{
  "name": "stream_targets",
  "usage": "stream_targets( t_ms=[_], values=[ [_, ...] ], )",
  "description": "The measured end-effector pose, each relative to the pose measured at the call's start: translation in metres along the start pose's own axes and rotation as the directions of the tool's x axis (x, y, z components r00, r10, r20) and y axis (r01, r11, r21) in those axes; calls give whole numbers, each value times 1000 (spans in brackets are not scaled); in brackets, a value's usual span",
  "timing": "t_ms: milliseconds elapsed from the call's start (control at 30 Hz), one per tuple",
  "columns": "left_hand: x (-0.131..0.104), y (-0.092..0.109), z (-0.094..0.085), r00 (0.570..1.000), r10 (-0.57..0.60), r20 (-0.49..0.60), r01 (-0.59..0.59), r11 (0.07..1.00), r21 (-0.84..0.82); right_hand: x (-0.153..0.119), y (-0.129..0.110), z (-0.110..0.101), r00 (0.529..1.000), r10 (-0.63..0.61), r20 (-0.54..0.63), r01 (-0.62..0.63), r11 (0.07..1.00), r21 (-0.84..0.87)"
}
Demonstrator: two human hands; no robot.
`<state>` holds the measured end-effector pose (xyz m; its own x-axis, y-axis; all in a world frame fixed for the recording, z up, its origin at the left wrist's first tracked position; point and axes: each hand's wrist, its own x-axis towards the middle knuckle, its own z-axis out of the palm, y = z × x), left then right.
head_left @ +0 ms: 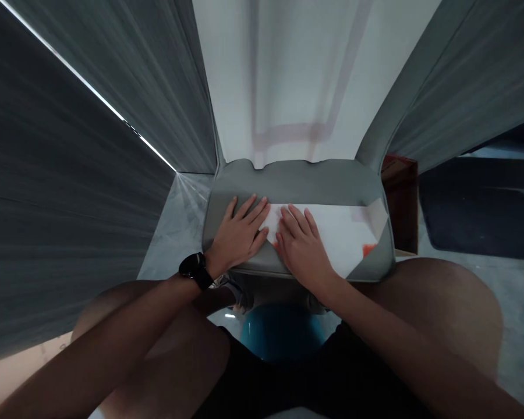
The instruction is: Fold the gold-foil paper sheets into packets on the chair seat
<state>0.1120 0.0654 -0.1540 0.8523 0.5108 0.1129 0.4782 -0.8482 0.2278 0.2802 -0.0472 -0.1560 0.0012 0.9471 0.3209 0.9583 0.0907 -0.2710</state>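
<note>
A folded sheet of white paper lies on the grey padded chair seat. Its right end has a raised flap, and orange-red marks show near its lower right and lower left edges. My left hand rests flat with fingers spread, partly on the seat and with its fingertips at the paper's left end. On top of the paper, left of its middle, lies my right hand, palm down with fingers extended and slightly bent. It covers part of the sheet. Neither hand grips anything visible.
The pale chair back rises behind the seat. Dark grey panels stand close on the left. A reddish-brown box and a dark mat are on the right. Below, between my legs, is a blue rounded object.
</note>
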Motion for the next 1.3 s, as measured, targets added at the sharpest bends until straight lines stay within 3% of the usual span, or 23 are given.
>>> stream_targets(
  t_ms=[133,267,367,433,567,667,767,867,967,1167,1300],
  values=[
    [0,0,2,1000,-22,0,22,1000,16,-5,15,-33,986,-30,-162,35,999,25],
    [-1,-5,-1,1000,-24,-2,24,999,-39,-16,61,-71,944,41,-329,-27,999,46],
    [0,4,-10,988,-55,-144,37,991,-127,-32,100,-87,886,204,-416,-173,979,112],
    [5,24,-17,957,-98,-272,45,980,-195,-43,121,-90,841,322,-435,-261,945,195],
    [33,84,-16,935,-129,-329,-5,926,-377,-62,144,-85,809,477,-344,-357,863,357],
    [73,125,0,939,-155,-306,-22,863,-505,-73,151,-80,779,565,-273,-400,782,477],
    [117,150,21,931,-246,-270,65,839,-540,-79,156,-77,726,666,-169,-450,647,616],
    [148,160,37,935,-307,-176,170,827,-536,-79,160,-76,703,708,-75,-483,552,680],
    [159,163,46,940,-330,-90,224,793,-567,-73,160,-73,716,698,-6,-512,531,676],
    [154,160,55,940,-333,-76,196,708,-678,-66,157,-65,726,688,12,-566,588,578],
    [153,161,58,930,-361,-68,224,704,-674,-69,152,-66,743,666,-63,-564,674,476]
  ],
)
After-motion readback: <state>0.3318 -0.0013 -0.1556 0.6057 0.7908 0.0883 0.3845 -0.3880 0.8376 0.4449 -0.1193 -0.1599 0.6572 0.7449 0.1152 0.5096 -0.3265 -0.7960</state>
